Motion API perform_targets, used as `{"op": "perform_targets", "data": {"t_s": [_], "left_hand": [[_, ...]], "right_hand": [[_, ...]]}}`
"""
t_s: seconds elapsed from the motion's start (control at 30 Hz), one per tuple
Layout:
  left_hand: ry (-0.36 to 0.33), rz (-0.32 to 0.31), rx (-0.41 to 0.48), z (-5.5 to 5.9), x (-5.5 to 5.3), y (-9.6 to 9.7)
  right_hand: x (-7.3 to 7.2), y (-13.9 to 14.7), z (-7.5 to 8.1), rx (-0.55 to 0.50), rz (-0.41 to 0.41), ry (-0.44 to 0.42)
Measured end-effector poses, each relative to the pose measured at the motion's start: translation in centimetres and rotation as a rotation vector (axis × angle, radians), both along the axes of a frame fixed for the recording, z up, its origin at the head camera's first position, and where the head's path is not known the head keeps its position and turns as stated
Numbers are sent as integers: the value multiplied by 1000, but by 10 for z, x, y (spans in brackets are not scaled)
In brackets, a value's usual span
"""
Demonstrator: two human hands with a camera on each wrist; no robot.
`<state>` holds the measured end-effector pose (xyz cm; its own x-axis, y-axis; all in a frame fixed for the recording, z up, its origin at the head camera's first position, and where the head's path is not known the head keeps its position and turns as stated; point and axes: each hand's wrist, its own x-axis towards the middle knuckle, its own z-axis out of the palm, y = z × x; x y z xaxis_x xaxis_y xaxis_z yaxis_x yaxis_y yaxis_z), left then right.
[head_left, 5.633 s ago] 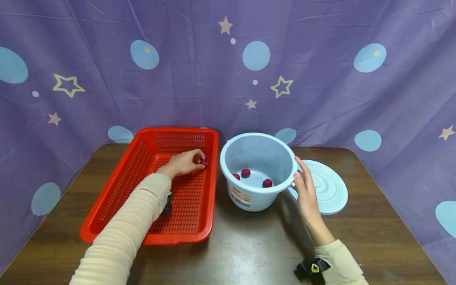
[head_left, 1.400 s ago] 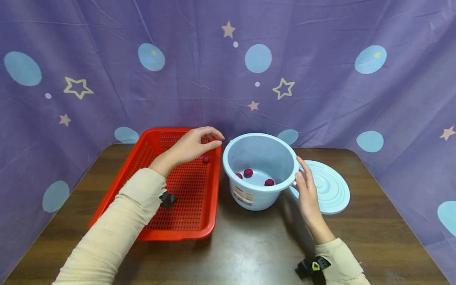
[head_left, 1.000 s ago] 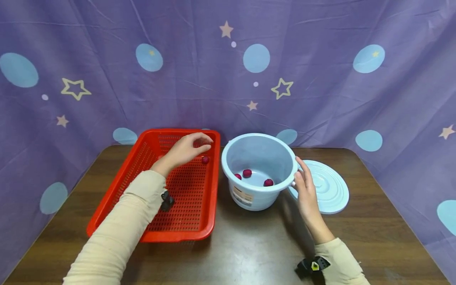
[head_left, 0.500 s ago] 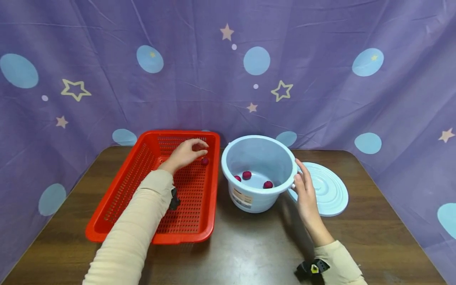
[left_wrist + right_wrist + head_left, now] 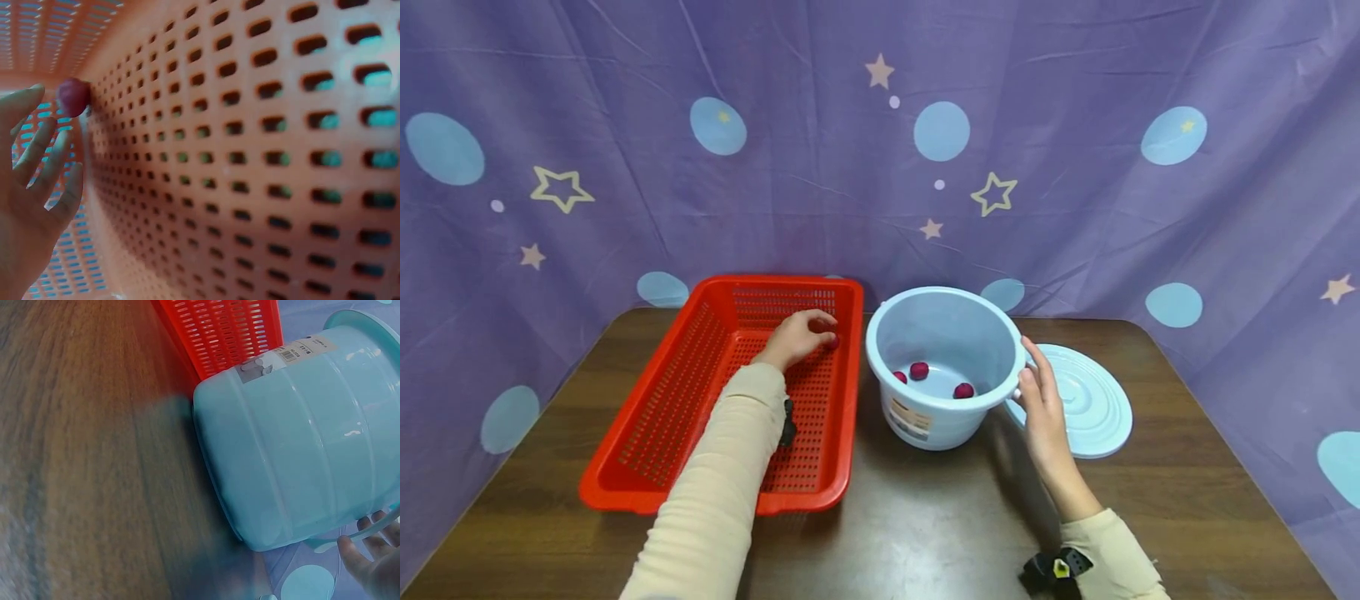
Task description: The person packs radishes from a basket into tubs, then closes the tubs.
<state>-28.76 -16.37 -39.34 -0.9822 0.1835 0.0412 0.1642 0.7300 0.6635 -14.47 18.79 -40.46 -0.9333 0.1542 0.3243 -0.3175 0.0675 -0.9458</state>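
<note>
My left hand (image 5: 797, 340) is down inside the red plastic basket (image 5: 853, 400), thumb and fingers spread beside a small dark red round ball (image 5: 832, 342) near the right wall. In the left wrist view, that ball (image 5: 74, 97) sits against the perforated wall, with a small gap between it and my fingertips (image 5: 36, 92). My right hand (image 5: 1043, 408) holds the light blue bucket (image 5: 936, 425) at its right rim. The right wrist view shows the bucket's handle (image 5: 365, 533) between my thumb and fingers. Inside the bucket lie three similar dark red balls (image 5: 963, 391).
A round light blue lid (image 5: 1086, 400) lies on the wooden table (image 5: 1180, 467) just right of the bucket. The basket stands close to the bucket's left side. A purple patterned curtain (image 5: 1045, 150) hangs behind the table's back edge.
Earlier, my left hand was at the ball in the basket, then was raised near the basket's right rim with the ball left below. Since then it has come down beside the ball. My right hand stayed put.
</note>
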Motion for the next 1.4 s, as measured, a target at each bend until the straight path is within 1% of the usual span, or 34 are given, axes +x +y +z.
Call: {"op": "perform_targets", "data": {"t_s": [0.1,0.3,0.47,0.5,0.67,0.7,0.73,0.83,0.93,1.03,1.1,1.2,1.4], "left_hand": [[-10,-7,-23,-6,-1,1],[4,-20,-20,-14,-5,5],[-12,-17,2,-15,-7,6],[1,-23,10,-15,-7,5],[-4,-8,1,-12,-4,5],[4,-4,-6,-11,-3,6],[-11,8,-16,-9,-3,7],[0,13,-34,-6,-4,7],[6,1,-94,-2,-7,5],[25,-23,-160,5,-8,3],[52,-43,-187,12,-7,2],[105,-81,-191,25,-4,1],[220,-149,-148,48,4,1]], "right_hand": [[0,-1,0,-7,2,0],[0,-1,0,-11,7,3],[0,0,0,-9,6,6],[0,0,0,-9,6,6],[0,0,0,-14,9,9],[0,0,0,-11,8,6],[0,0,0,-10,7,5],[0,0,0,-16,9,3],[0,-1,0,-27,14,1],[0,-2,0,-29,16,-2],[0,-2,0,-24,16,-4],[0,-2,0,-19,14,-4],[-1,0,0,-8,4,-6]]}}
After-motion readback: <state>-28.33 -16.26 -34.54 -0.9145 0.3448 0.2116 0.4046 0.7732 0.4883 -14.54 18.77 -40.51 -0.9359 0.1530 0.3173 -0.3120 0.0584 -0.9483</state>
